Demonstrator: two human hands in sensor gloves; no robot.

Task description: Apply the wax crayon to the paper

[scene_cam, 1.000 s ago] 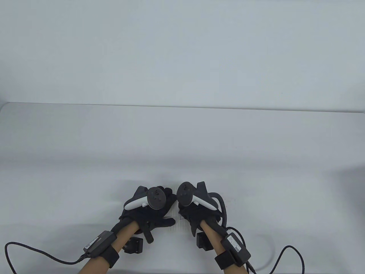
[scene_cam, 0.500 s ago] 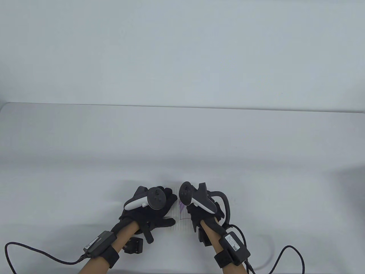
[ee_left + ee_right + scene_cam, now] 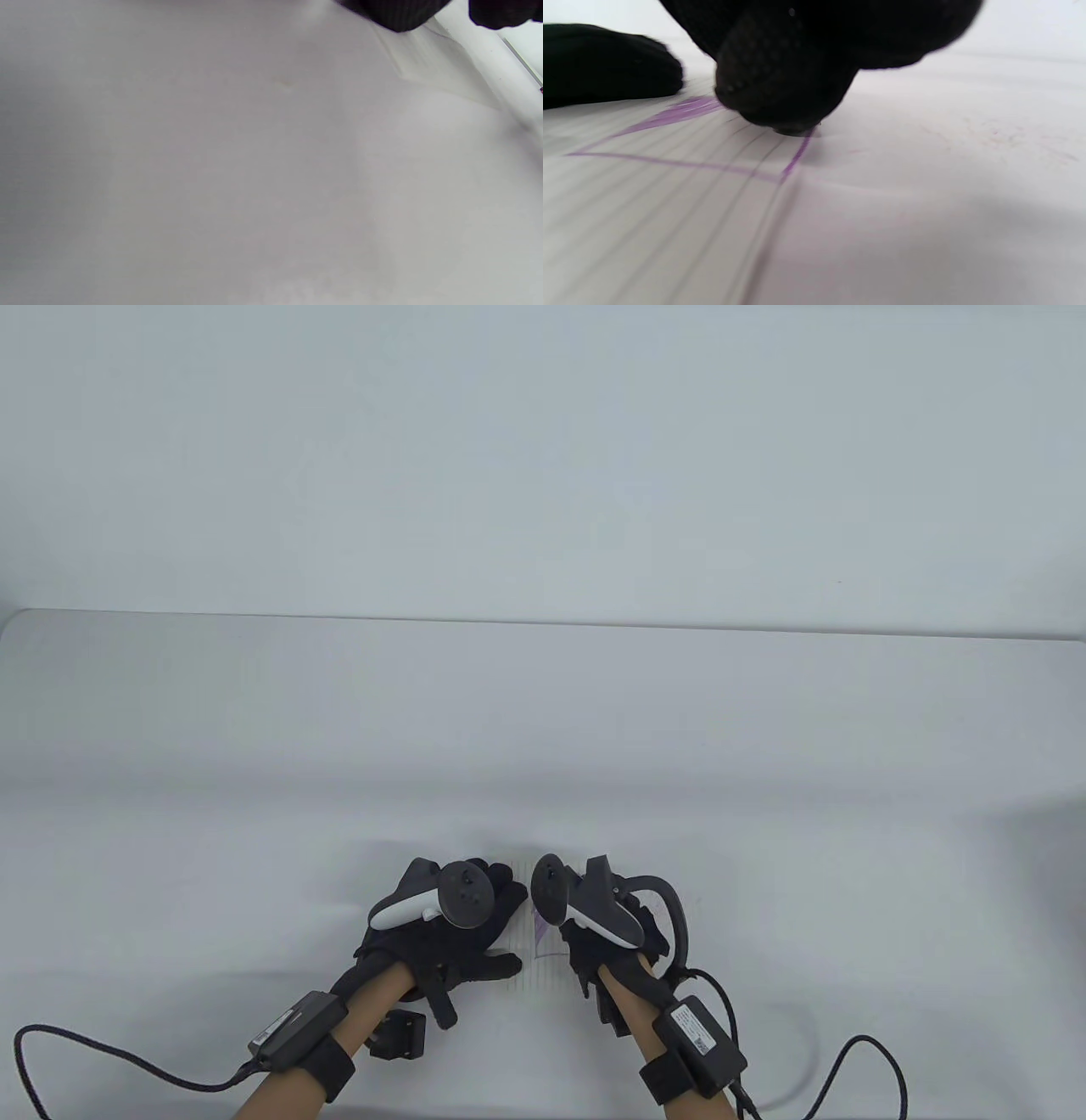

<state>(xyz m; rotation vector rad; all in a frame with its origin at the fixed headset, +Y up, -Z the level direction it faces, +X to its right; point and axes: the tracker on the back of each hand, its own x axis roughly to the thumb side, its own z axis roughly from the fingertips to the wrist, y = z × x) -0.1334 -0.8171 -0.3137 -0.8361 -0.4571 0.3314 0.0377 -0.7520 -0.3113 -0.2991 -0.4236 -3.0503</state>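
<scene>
A sheet of lined paper (image 3: 526, 971) lies near the table's front edge between my hands. It bears a purple outline (image 3: 683, 163) and a patch of purple shading (image 3: 540, 929). My left hand (image 3: 475, 929) rests flat on the paper's left part, fingers spread. My right hand (image 3: 585, 946) is bunched with its fingertips (image 3: 785, 84) pressed down on the paper at the purple line's end. The wax crayon is hidden inside the glove; only a small dark tip (image 3: 793, 131) shows touching the paper. In the left wrist view only the fingertips (image 3: 394, 15) and the paper's edge (image 3: 428, 59) show.
A small black block (image 3: 399, 1035) lies by my left wrist. Black cables (image 3: 102, 1052) trail from both wrists along the front edge, and a white cable loop (image 3: 793, 1052) lies at the right. The table's far edge (image 3: 543, 621) meets a plain wall.
My right hand has shifted a little to the right and tilted. Purple shading that it covered now shows between the hands. My left hand has stayed in place.
</scene>
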